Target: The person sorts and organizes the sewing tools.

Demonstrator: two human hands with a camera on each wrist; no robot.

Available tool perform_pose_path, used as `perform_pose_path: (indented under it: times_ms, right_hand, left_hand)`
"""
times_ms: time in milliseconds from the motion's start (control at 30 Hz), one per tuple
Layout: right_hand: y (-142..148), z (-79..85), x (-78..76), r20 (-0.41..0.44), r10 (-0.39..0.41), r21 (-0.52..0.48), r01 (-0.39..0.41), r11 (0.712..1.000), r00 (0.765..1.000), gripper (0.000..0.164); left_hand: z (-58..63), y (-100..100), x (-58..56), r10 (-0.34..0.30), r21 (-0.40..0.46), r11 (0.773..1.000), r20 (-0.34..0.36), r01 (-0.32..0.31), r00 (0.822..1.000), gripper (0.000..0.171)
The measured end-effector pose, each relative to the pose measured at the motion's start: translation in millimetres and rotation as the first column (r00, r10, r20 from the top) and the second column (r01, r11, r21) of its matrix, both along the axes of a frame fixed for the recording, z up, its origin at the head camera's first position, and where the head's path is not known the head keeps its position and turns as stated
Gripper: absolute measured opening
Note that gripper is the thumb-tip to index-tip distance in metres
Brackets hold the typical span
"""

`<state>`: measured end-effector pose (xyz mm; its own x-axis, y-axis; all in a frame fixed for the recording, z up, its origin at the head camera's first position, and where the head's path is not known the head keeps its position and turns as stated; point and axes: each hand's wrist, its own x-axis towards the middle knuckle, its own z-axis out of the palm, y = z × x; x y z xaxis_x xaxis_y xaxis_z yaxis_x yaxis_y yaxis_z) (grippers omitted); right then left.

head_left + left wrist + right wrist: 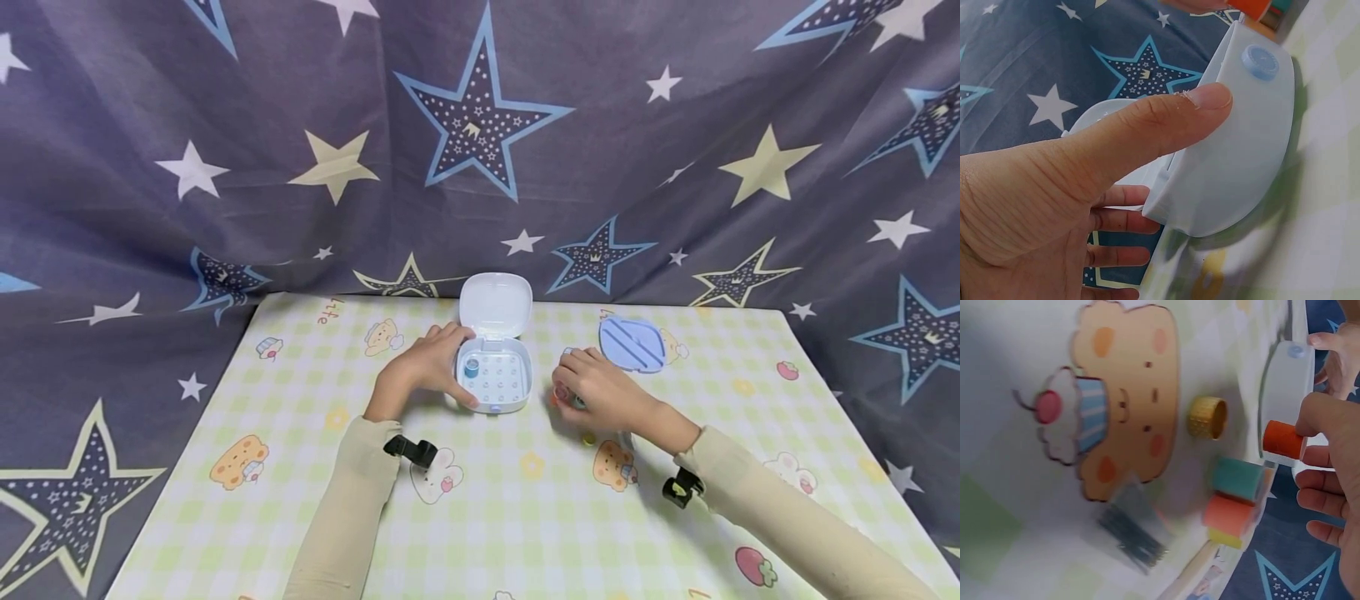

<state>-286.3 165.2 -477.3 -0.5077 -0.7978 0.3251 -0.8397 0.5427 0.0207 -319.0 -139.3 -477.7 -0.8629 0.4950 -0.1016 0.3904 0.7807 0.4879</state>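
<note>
A white sewing box (527, 375) stands with its lid (495, 304) raised at the back. Inside, a blue thread spool (471, 367) sits among rows of small pegs. My left hand (431, 367) grips the box's left side, the thumb lying across its front wall (1235, 162) near the pale blue latch (1260, 62). My right hand (600, 387) pinches an orange-red thread spool (1284, 439) between thumb and fingers, to the right of the box. Close by on the table are teal (1237, 478), coral (1227, 514) and yellow (1224, 537) spools.
A gold thimble (1207, 417) lies below my right hand. Near it is a clear packet (1135, 531) of thin dark pins or needles. A blue divided tray (633, 343) lies at the back right. A star-printed curtain (315, 167) hangs behind the table's far edge.
</note>
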Motion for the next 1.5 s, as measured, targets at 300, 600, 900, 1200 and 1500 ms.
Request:
perform_pose_path:
  times_ms: [300, 600, 900, 1200, 1500]
  right_hand:
    - [-11.6, 16.0, -8.0, -0.037, 0.009, 0.011, -0.008, 1.000, 0.999, 0.021]
    - [-25.8, 23.3, -12.7, -0.051, 0.010, 0.000, -0.010, 1.000, 0.999, 0.019]
    - [-40.0, 31.2, -19.5, -0.070, 0.036, -0.024, -0.038, 0.999, 0.997, 0.018]
    - [-48.9, 34.9, -25.5, -0.080, 0.031, -0.020, -0.032, 0.999, 0.996, 0.020]
    - [-58.7, 36.4, -29.0, -0.066, 0.032, -0.010, -0.033, 0.999, 0.997, 0.022]
  left_hand:
    - [-0.8, -0.3, 0.5, -0.001, 0.006, 1.000, -0.002, 0.001, 1.000, 0.113]
    - [-1.2, -1.0, -0.5, -0.004, 0.009, 1.000, -0.007, 0.004, 1.000, 0.113]
    - [-0.4, -1.7, 0.0, -0.005, 0.014, 1.000, -0.001, 0.005, 1.000, 0.112]
    - [-0.1, 0.7, -1.3, -0.011, 0.004, 1.000, -0.008, 0.011, 1.000, 0.112]
    - [1.2, 1.2, -0.1, -0.005, 0.012, 1.000, -0.004, 0.005, 1.000, 0.111]
